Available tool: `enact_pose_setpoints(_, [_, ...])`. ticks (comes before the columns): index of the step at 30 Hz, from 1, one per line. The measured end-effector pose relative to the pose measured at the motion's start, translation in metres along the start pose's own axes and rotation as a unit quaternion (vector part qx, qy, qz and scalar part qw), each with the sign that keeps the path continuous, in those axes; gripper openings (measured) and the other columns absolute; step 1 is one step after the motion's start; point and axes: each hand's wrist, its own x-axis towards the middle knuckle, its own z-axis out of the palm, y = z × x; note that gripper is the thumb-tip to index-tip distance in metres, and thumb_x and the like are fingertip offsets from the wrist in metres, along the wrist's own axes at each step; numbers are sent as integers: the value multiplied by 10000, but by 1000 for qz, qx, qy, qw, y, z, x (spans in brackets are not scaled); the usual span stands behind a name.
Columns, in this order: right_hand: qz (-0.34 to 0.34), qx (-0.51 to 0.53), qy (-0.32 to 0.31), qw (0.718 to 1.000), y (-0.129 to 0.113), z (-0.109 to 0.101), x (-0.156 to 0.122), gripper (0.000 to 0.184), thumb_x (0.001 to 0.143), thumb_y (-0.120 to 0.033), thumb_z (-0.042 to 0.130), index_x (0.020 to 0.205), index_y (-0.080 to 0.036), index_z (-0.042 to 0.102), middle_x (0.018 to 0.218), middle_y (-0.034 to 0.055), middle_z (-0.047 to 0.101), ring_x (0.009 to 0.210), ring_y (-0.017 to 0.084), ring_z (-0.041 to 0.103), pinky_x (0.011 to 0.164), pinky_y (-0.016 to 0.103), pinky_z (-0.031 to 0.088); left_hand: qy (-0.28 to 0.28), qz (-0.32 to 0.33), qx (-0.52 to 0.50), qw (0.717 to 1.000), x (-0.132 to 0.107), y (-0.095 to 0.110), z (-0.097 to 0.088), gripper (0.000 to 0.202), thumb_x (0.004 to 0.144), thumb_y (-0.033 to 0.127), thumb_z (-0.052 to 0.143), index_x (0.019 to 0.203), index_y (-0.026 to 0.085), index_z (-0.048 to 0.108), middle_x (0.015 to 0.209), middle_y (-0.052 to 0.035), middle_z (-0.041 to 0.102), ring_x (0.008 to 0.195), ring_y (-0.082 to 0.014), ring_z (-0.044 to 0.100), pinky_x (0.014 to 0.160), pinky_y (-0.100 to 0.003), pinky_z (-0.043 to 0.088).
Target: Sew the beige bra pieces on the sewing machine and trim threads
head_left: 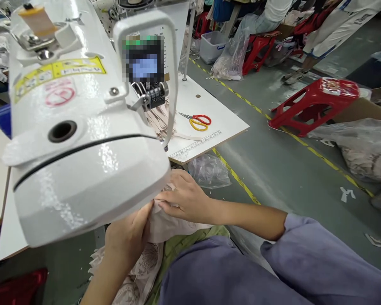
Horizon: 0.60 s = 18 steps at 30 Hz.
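A large white sewing machine head (79,127) fills the left of the head view and hides the needle area. Just under its front end, both hands hold a piece of pale pink fabric (165,224). My left hand (127,237) pinches the fabric's left edge with fingers closed on it. My right hand (184,197) lies on the fabric from the right, fingers curled and pressing it. More lace-patterned pink fabric (139,271) hangs down over my lap. My sleeves are lilac.
Red and yellow scissors (198,121) lie on the white table (222,118) beside a printed ruler and a stack of pink pieces. A tipped red stool (314,103), plastic bags of fabric and a yellow floor line lie to the right. Another person sits far back.
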Motion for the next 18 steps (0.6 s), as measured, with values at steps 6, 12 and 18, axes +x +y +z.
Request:
enact_pose_setpoints(6, [141, 144, -81, 976, -4, 8, -12, 263, 972, -336, 520, 1193, -253, 635, 942, 36, 600, 814, 147, 566, 727, 277, 466, -3, 105, 34, 994, 0, -23, 8, 389, 949, 121, 465, 1331, 193, 476, 570, 58, 566, 497, -163, 558, 525, -317, 273])
enact_pose_setpoints(12, [226, 263, -66, 935, -5, 9, -22, 468, 946, -334, 542, 1389, -204, 468, 1298, 122, 537, 1059, 190, 594, 908, 351, 526, -3, 13, 52, 999, 9, 10, 0, 327, 947, 140, 425, 1262, 164, 511, 586, 50, 586, 498, -160, 575, 485, -323, 264])
enact_pose_setpoints(18, [174, 257, -83, 947, 11, 2, 5, 372, 889, -198, 517, 1230, -207, 667, 1385, 109, 529, 1285, 220, 518, 1110, 386, 421, -18, -54, 74, 996, 15, 39, -4, 344, 942, 167, 427, 1262, 83, 518, 600, 9, 586, 465, -147, 526, 472, -306, 266])
